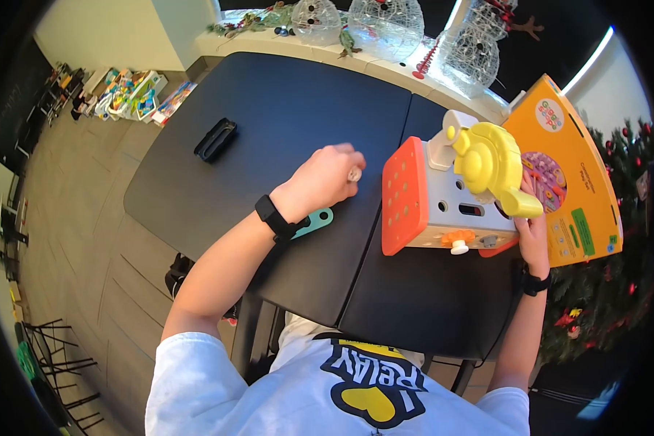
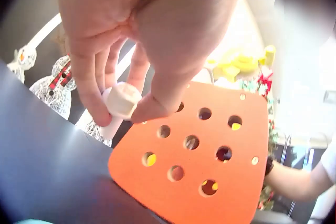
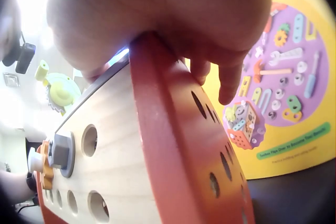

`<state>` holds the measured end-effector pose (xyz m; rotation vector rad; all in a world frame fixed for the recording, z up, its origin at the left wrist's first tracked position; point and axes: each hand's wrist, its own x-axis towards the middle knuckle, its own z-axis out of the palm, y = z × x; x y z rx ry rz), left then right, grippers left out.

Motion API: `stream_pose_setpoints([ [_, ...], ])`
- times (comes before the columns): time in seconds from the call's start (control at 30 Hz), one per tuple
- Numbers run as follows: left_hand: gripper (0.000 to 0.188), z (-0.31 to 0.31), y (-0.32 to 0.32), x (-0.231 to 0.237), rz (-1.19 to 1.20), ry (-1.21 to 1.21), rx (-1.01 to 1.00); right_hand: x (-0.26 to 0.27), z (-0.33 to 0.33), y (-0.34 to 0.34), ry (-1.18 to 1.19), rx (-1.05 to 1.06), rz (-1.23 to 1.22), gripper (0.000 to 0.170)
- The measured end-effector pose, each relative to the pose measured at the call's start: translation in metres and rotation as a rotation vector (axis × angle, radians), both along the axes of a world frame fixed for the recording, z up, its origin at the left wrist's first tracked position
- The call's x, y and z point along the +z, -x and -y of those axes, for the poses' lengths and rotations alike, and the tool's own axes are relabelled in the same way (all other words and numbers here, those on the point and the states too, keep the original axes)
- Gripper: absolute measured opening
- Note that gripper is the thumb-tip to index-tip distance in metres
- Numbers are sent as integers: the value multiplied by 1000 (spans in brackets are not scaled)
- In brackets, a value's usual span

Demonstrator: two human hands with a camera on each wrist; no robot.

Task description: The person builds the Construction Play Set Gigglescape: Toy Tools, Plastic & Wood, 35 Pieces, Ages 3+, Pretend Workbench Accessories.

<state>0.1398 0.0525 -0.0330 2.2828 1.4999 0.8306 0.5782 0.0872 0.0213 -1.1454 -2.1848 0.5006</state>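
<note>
Above the table, my left hand (image 1: 318, 176) pinches a white toy bolt (image 2: 124, 101) between thumb and fingertips, just left of a toy toolbox (image 1: 434, 202). The toolbox has an orange end panel (image 2: 194, 129) full of round holes and a red panel (image 3: 165, 129) at its other end. My right hand (image 1: 533, 229) grips the top edge of that red panel, fingers over its outer side. A yellow toy piece (image 1: 487, 166) sits atop the box. An orange gear-shaped piece (image 1: 458, 237) and a grey nut (image 3: 62, 153) are on its wooden side. Under my left wrist lies a teal strip (image 1: 320, 220).
A black open case (image 1: 216, 139) lies on the dark table (image 1: 269, 94) at the left. Behind the toolbox stands an orange-yellow carton (image 1: 585, 174), with a decorated tree (image 1: 596, 312) beyond. Wire snowmen (image 1: 385, 29) line the window ledge. A seam crosses the table.
</note>
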Motion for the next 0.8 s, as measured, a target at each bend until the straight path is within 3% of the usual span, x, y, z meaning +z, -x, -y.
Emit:
stream_pose_setpoints([
  [0.17, 28, 7, -6, 19, 597, 102, 9, -6, -3, -6, 13, -32, 18, 57],
  [0.37, 33, 7, -17, 11, 929, 302, -125, -7, -3, -7, 6, -31, 17, 55],
  [0.47, 36, 1, -21, 10, 982, 400, -118, -5, -2, -2, -21, -12, 8, 54],
  [0.67, 24, -6, -29, 10, 1159, 366, -101, -2, 0, 1, -46, -8, -8, 53],
  [0.8, 21, -9, -26, 6, 1042, 378, -81, 2, 2, 5, -35, -18, -9, 51],
])
